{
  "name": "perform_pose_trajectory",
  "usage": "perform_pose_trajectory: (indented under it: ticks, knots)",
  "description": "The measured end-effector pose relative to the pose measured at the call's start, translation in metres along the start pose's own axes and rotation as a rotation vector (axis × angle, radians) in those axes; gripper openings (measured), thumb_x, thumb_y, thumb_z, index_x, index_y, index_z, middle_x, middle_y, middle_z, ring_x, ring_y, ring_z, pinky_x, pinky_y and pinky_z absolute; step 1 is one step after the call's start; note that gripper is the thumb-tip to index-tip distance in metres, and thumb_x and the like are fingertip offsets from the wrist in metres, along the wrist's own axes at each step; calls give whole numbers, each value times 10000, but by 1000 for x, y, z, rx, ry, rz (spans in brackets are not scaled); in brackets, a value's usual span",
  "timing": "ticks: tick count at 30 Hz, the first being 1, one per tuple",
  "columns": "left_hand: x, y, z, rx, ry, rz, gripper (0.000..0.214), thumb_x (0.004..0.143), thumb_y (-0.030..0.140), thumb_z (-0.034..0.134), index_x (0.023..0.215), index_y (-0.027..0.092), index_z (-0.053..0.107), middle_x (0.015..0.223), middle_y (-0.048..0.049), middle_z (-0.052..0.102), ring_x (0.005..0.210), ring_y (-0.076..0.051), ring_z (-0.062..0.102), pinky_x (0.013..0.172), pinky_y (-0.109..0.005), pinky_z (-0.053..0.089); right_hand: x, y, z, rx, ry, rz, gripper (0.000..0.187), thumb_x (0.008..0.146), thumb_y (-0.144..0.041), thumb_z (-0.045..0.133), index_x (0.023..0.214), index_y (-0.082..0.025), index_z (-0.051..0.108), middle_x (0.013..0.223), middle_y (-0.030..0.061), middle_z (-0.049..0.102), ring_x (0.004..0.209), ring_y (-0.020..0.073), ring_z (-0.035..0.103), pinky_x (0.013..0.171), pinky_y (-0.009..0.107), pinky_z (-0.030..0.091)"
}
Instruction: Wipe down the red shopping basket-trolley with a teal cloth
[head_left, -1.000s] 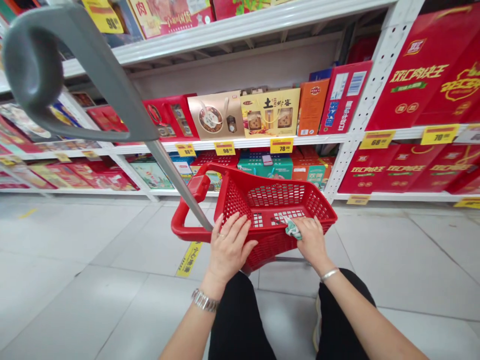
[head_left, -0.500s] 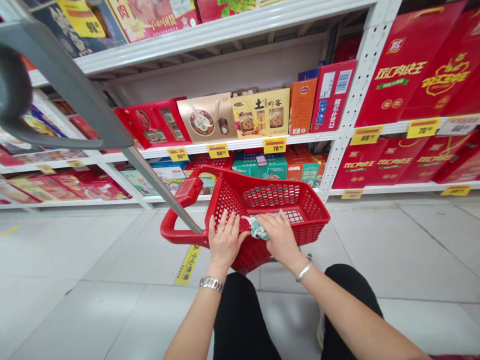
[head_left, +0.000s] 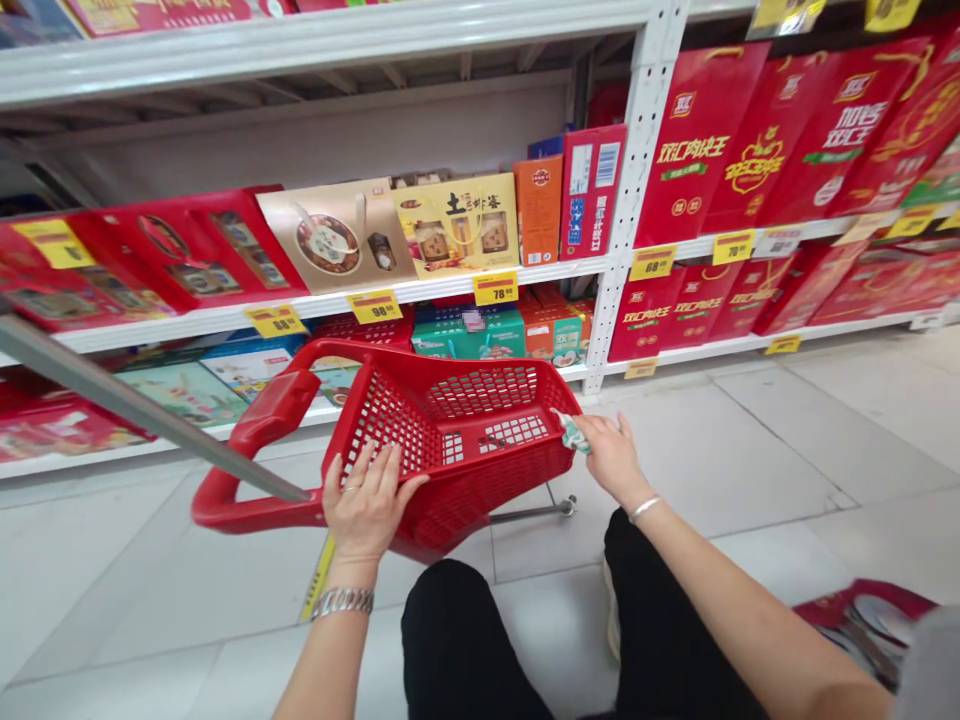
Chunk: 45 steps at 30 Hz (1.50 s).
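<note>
On the red perforated plastic basket [head_left: 480, 490], the left hand [head_left: 366, 500] is laid open, seemingly for steadiness; a crumpled green-and-white cloth [head_left: 574, 436] is gripped by the right hand [head_left: 611, 455].

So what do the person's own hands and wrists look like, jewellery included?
Both hands are ungloved, and no sleeve covers either wrist. The left hand has a thin ring on one finger and a silvery metal link band at the wrist. The right hand has a slim, smooth silvery bangle at its wrist.
</note>
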<state>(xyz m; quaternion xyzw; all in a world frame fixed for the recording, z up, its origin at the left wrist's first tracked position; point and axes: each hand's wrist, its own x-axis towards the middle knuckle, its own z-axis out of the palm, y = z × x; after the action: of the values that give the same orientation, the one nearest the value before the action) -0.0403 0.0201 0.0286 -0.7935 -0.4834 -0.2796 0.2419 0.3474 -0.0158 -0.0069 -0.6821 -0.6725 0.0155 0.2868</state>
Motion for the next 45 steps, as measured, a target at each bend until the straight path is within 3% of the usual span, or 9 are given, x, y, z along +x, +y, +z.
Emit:
perform_pose_trajectory:
  ticks: [4,8,13,16,21,27,38,41,45]
  knots:
    - [2,-5,2,74,24,34,430,928,538,579,1237,259,684,1089,-90,788,1146,-315,683,1126,-556,335,8,-17,0,26,12,3,662,692,75,409,1248,-178,661,1206,124,717,1134,290,598,1148,615,269]
    - [5,-2,-1,101,40,35,394,931,526,581,1190,254,700,1060,-85,791,1119,-309,692,1104,-540,350,18,-100,21,109,-48,-224,715,688,50,470,1313,-264,619,1306,22,681,1200,208,570,1216,453,240]
    - [3,-1,-11,80,39,30,371,924,498,606,1186,250,693,1076,-86,788,1101,-297,697,1084,-512,366,25,-174,36,196,-204,-476,491,832,-46,512,1280,-218,618,1232,69,693,1165,223,564,1223,483,187]
    - [-4,-9,-12,109,77,73,401,918,486,616,1240,253,669,1070,-78,790,1080,-288,704,1089,-494,360,25,-163,33,134,-278,-434,470,804,-57,542,1233,-218,648,1120,60,716,1091,225,582,1215,463,183]
    - [-16,-28,-8,56,163,68,439,916,524,592,1253,255,670,1017,-79,795,1054,-292,706,1095,-483,346,25,-88,18,57,-302,-244,582,719,1,536,1232,-245,660,1198,54,706,1159,213,566,1202,425,181]
    - [-17,-26,-20,-99,18,2,466,889,623,534,1160,291,717,1113,-89,774,1266,-330,599,1150,-547,308,27,-25,3,21,-275,-107,588,687,52,453,1136,-232,706,1139,65,729,1141,226,597,1186,504,193]
    - [-19,-59,-44,40,-115,-101,472,926,559,483,1213,258,707,1339,-127,683,1406,-369,468,1219,-675,91,-35,-77,17,96,-203,-189,579,636,53,486,1101,-228,686,1038,56,718,1050,238,596,1180,481,237]
    - [-25,-27,-34,65,-159,-57,477,972,514,417,1226,220,695,1372,-147,657,1382,-349,502,1231,-659,-3,-57,-96,18,178,-221,-259,570,650,35,499,1139,-201,671,1084,73,713,1079,242,590,1184,478,248]
    - [-39,47,-14,-63,-253,8,471,981,450,432,1347,221,619,1430,-127,613,1418,-323,469,1238,-650,-9,-69,-103,12,260,-323,-438,633,702,12,508,1274,-234,624,1247,62,695,1216,229,558,1233,503,139]
